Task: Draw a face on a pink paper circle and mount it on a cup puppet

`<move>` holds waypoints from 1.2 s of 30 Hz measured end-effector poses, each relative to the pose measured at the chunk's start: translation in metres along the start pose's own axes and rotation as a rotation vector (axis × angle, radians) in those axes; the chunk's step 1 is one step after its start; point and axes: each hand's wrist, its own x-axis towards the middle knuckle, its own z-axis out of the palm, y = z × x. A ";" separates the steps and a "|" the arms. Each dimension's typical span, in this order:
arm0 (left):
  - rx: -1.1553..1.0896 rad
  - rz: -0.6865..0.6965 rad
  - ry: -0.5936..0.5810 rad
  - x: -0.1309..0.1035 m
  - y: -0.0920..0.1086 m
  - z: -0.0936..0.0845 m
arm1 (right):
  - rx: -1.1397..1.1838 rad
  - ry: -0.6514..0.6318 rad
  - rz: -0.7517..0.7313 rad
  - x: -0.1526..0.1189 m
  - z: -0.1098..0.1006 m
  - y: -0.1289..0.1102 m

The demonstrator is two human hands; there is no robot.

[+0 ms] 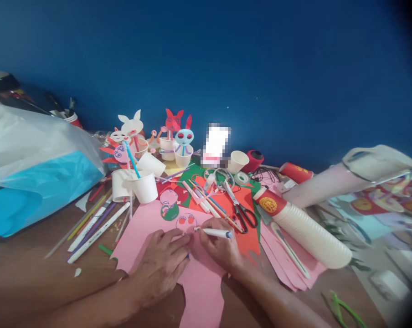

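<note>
A white marker pen (215, 233) is in my right hand (221, 243), its tip at the lower part of a round pink paper face (186, 222) with red eyes and drawn lashes. My left hand (163, 262) lies with its fingers stretched over the pink paper sheet (141, 223), fingertips at the face's lower edge. Whether its thumb pinches anything is hidden. Just above, a small pink paper disc (168, 197) and a green one (169, 212) with drawn marks rest on the sheet. Black-handled scissors (244, 217) lie to the right of my hands on orange paper (223, 196).
Paper cups with paper-faced figures (184, 139) stand at the back, near a blurred bright screen (216, 142). Several markers (98, 232) lie left, beside a plastic bag (55, 173). At right are stacked paper cups (305, 232), a craft knife (290, 250) and green scissors (342, 310).
</note>
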 end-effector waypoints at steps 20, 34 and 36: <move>0.036 0.009 -0.031 0.003 0.002 -0.007 | 0.110 0.021 0.145 0.001 -0.003 0.000; 0.046 0.003 -0.032 0.002 0.002 -0.005 | 0.054 -0.006 0.026 -0.003 0.001 0.002; 0.039 0.005 -0.016 0.002 0.002 -0.004 | 0.053 -0.009 0.024 -0.004 0.001 0.003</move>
